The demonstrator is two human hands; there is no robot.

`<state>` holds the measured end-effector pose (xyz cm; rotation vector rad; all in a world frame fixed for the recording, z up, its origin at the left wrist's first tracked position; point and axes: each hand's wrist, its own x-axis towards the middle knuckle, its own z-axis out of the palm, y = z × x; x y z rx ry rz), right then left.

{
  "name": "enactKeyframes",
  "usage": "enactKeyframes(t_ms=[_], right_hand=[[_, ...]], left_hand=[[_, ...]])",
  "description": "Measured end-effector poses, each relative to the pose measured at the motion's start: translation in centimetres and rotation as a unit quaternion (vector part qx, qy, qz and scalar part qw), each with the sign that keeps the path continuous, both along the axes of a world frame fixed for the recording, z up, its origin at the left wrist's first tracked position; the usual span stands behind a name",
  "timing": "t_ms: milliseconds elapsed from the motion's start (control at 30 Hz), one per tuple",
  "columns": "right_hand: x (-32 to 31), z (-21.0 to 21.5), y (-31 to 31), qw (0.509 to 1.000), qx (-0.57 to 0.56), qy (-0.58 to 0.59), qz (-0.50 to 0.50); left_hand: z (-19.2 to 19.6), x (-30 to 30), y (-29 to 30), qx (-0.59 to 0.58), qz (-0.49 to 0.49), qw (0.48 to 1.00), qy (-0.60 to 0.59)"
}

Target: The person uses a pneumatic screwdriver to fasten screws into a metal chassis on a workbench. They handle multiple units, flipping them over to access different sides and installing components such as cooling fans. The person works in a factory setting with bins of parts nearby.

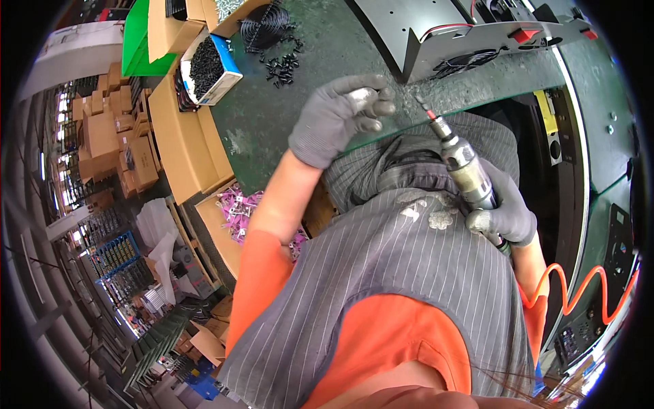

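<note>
My right hand, in a grey glove, is wrapped round an air screwdriver with a metal body and a red collar near its bit. The bit points up and to the left, toward the table edge. In a matching glove, my left hand hovers over the edge of the dark green table. Its fingers are half curled, with gaps between them, and I see nothing held there. One fingertip looks pale and shiny. Beyond the screwdriver tip lies a grey metal chassis with red parts and black round grilles or fans.
Loose black screws lie by a stack of black wire fan guards. A small box of black screws stands at the table's left, near cardboard boxes. Pink-wrapped parts fill a lower box. An orange coiled hose runs on the right.
</note>
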<state>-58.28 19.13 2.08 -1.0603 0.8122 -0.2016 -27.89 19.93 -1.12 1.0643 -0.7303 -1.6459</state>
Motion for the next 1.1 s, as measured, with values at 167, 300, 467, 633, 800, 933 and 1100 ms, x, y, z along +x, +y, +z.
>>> enactKeyframes(t_ms=[167,300,467,633,800,933,1100], right_hand=[[0.8,0.0,-0.1,0.997,-0.073,-0.014,0.034],[0.7,-0.2,0.2,0.997,-0.073,-0.026,0.029],[0.3,0.3,0.2,0.995,-0.088,0.004,0.036],[0.5,-0.2,0.4,0.993,-0.117,-0.023,0.001],[0.0,-0.3,0.1,0.987,-0.142,-0.076,0.026],[-2.4,-0.5,1.3,0.995,-0.06,-0.074,-0.035],[-3.5,-1.0,2.4,0.982,-0.021,-0.032,-0.183]], left_hand=[[-2.1,-1.4,0.3,0.02,0.015,0.973,0.228],[-2.0,-2.7,-0.1,0.016,0.001,0.971,0.24],[-0.9,-3.7,-0.5,0.036,-0.001,0.984,0.175],[-0.4,-3.3,-1.2,0.039,-0.032,0.994,0.101],[0.4,-4.0,-0.1,-0.045,-0.011,0.997,0.067],[-1.3,-4.8,-0.4,-0.199,0.127,0.927,-0.292],[-3.7,-7.4,-4.0,-0.287,0.14,0.765,-0.559]])
